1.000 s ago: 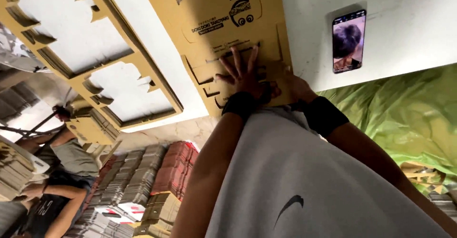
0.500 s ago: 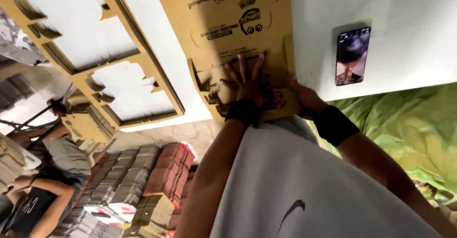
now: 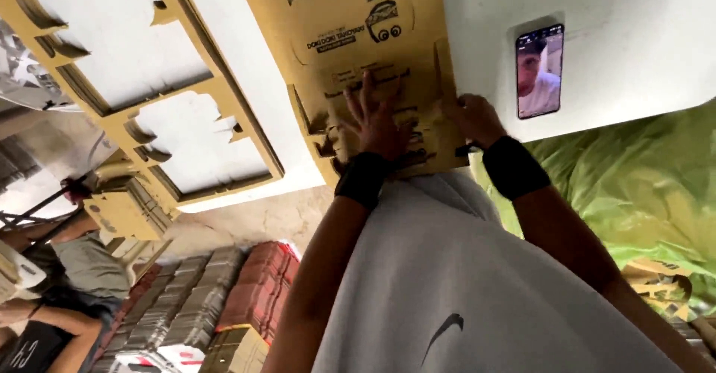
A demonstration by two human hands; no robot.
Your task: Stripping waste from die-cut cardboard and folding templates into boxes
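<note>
- Both hands are on a flat brown die-cut cardboard box blank (image 3: 358,60) lying on a white table (image 3: 634,52): the left hand (image 3: 375,116) is spread open, palm down, fingers fanned across its near end, gripping nothing.
- Beside it, the right hand (image 3: 473,117) is curled at the blank's near right edge; whether it pinches a flap I cannot tell.
- Black wristbands (image 3: 513,165) sit on both wrists.
- Its long axis runs away from the person, the printed end far and the cut flaps at the table's near edge, against a grey shirt (image 3: 462,283).
- Right of the blank, apart from it, a black smartphone (image 3: 538,71) lies face up with its screen lit.
- Left of it lies a brown cardboard waste frame with cut-out openings (image 3: 160,112), also on the table.
- Green plastic sheeting (image 3: 641,186) hangs below the table on the right.
- Low on the left, stacks of flattened brown and red cartons (image 3: 216,298) cover the floor, and another person (image 3: 52,283) sits beside them.
</note>
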